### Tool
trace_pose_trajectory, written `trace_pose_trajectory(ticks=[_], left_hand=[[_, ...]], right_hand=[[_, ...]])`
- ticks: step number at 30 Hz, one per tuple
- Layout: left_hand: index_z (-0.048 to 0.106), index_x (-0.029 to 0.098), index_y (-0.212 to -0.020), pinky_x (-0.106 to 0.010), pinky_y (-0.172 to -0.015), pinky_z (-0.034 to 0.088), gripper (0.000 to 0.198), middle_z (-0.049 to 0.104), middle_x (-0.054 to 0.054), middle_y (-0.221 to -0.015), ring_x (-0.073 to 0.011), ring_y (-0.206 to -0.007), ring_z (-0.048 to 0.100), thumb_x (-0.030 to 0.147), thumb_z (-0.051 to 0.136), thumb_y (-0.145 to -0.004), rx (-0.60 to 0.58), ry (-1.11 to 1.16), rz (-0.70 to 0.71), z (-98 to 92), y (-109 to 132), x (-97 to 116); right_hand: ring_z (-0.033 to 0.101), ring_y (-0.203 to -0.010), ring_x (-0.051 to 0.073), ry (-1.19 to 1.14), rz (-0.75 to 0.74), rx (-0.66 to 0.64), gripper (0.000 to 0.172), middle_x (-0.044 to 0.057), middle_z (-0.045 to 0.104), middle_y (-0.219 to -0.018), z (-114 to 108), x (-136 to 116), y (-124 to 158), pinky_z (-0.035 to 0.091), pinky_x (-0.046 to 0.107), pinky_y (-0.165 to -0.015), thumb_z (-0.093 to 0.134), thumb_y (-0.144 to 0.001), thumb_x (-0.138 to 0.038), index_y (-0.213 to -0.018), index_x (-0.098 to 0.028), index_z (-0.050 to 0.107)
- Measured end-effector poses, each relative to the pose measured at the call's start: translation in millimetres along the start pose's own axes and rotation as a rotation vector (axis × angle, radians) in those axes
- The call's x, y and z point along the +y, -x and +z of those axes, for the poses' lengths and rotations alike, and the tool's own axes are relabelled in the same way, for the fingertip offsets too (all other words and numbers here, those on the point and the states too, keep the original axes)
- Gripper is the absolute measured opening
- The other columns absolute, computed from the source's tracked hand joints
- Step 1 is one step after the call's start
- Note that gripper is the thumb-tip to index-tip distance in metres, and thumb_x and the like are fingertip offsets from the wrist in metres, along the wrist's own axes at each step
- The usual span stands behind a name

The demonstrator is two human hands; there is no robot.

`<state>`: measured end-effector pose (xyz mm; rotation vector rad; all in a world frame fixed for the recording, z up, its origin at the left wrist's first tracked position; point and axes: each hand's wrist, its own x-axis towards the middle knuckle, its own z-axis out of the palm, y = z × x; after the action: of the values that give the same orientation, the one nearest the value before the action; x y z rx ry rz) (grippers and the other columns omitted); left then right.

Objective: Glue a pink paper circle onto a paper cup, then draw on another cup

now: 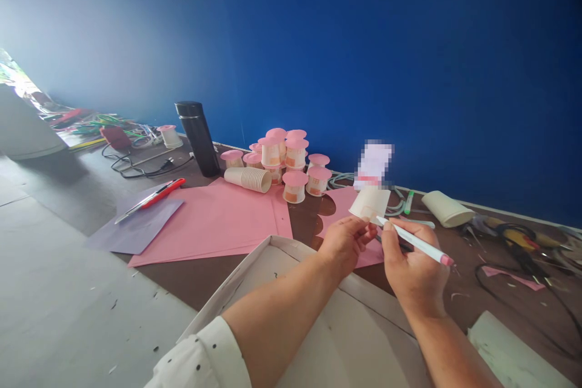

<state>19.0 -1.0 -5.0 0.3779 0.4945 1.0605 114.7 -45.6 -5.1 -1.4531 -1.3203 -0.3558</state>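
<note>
Lying across the purple sheet (157, 231) at the left, the red utility knife (157, 197) could nick paper or skin if a sleeve brushes it; whether its blade is out is hard to tell. Next along the worktop (302, 221) stand the black flask (198, 140) and then the nested paper cups (245, 179) on their side, which might roll if knocked and unsettle the stacked pink-topped cups (273, 156) just beside them. The left hand (343, 245) pinches the rim of a tilted, upside-down white cup (370, 201) over a pink sheet (344, 201); a slack grip could let it turn and spoil a mark. The right hand (416, 276) closes round a white marker (418, 240), its tip touching or nearly touching the cup.
</note>
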Motion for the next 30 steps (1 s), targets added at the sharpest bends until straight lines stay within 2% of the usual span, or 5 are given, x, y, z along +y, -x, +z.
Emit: trace_pose_trajectory(ticks=[9, 16, 22, 30], left_hand=[[0.064, 0.008, -0.067, -0.02, -0.07, 0.047, 0.006, 0.059, -0.005, -0.065, -0.0091, -0.062, 0.057, 0.012, 0.066, -0.071, 0.033, -0.001, -0.032, 3.5, 3.1, 2.8], [0.064, 0.007, -0.069, -0.019, -0.066, 0.045, 0.007, 0.059, -0.005, -0.065, -0.009, -0.062, 0.057, 0.013, 0.064, -0.072, 0.008, -0.015, -0.013, 1.0, 1.5, 0.4], [0.061, 0.008, -0.062, -0.021, -0.071, 0.046, 0.011, 0.057, -0.004, -0.062, -0.009, -0.062, 0.055, 0.015, 0.07, -0.066, -0.014, -0.014, 0.015, 0.8, 0.6, -0.3], [0.061, 0.009, -0.06, -0.022, -0.071, 0.045, 0.015, 0.057, -0.004, -0.061, -0.0089, -0.061, 0.055, 0.018, 0.072, -0.063, -0.015, -0.032, 0.009, 2.4, 2.7, 0.5]], right_hand=[[0.063, -0.075, 0.018, -0.062, -0.003, 0.026, 0.019, 0.009, 0.066, -0.083, -1.3, -2.4, -0.2, 0.052, 0.031, -0.067, 0.06, -0.081, -0.031, -0.089, -0.014, 0.063], [0.063, -0.074, 0.018, -0.054, -0.007, 0.032, 0.019, 0.009, 0.066, -0.083, -2.2, -2.0, 0.2, 0.052, 0.031, -0.067, 0.061, -0.081, -0.03, -0.09, -0.014, 0.063], [0.063, -0.077, 0.018, -0.061, -0.06, 0.0, 0.018, 0.008, 0.067, -0.083, -1.0, -2.8, 0.2, 0.051, 0.031, -0.07, 0.06, -0.082, -0.031, -0.089, -0.015, 0.062], [0.064, -0.076, 0.019, -0.053, -0.034, -0.019, 0.021, 0.009, 0.067, -0.083, -0.9, -2.4, 0.3, 0.052, 0.032, -0.069, 0.059, -0.083, -0.035, -0.089, -0.015, 0.062]])
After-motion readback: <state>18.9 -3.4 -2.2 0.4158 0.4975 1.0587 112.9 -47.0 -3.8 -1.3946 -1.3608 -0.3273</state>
